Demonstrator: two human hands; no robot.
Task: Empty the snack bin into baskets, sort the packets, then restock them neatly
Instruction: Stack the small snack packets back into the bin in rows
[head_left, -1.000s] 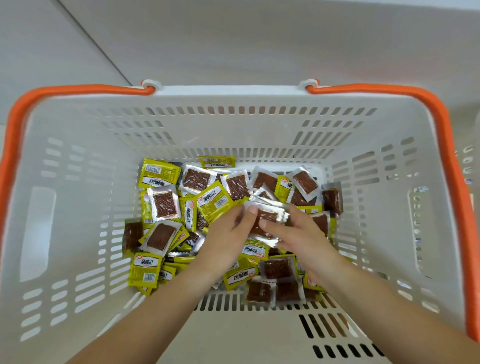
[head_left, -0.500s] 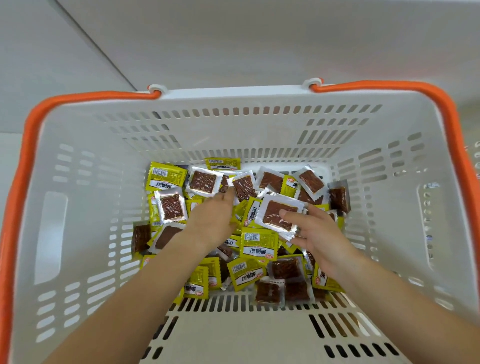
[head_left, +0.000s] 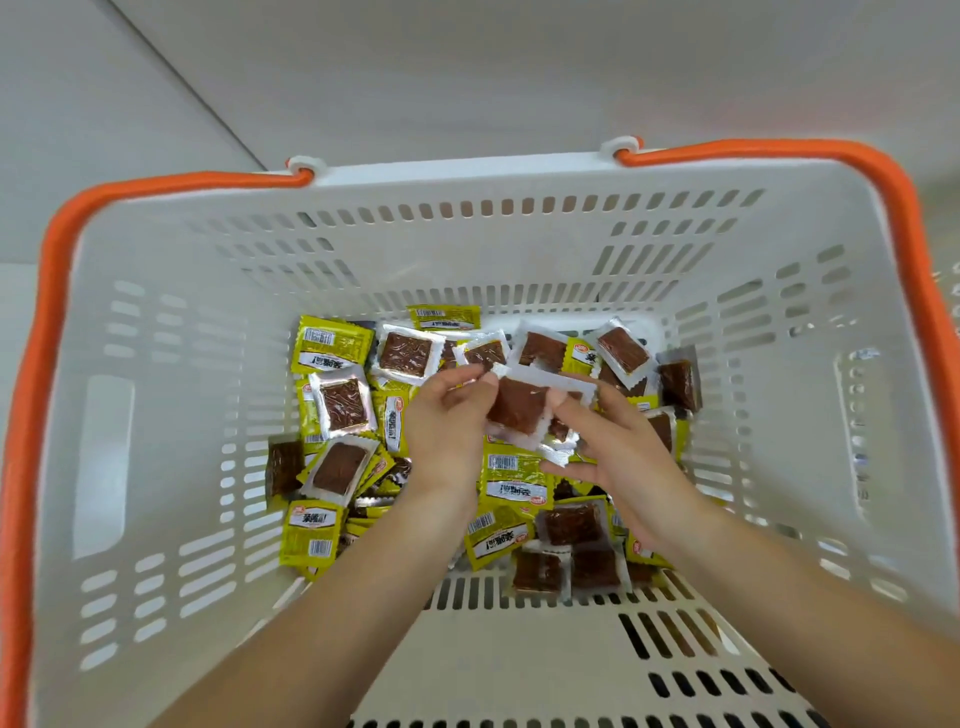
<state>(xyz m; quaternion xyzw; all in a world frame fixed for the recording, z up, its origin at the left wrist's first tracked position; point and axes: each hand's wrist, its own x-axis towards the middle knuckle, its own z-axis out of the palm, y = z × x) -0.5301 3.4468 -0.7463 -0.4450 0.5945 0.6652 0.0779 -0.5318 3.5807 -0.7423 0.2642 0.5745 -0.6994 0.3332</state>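
Above packet pile in white basket (head_left: 156, 467): clear snack packet (head_left: 519, 410) held up, our left hand (head_left: 447, 431) pinching its corner, right hand (head_left: 618, 447) gripping its other edge. We judge sorting underway; next, place it with matching packets, away from yellow ones (head_left: 511, 480).

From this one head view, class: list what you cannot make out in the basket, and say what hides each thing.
- Packets under the left hand and right hand: covered by hands and forearms.
- Lower packets in the pile: buried under upper ones.
- Print on the yellow wrappers: too small.
- Held packet: motion-blurred.
- Basket near wall: cut off by the bottom edge.
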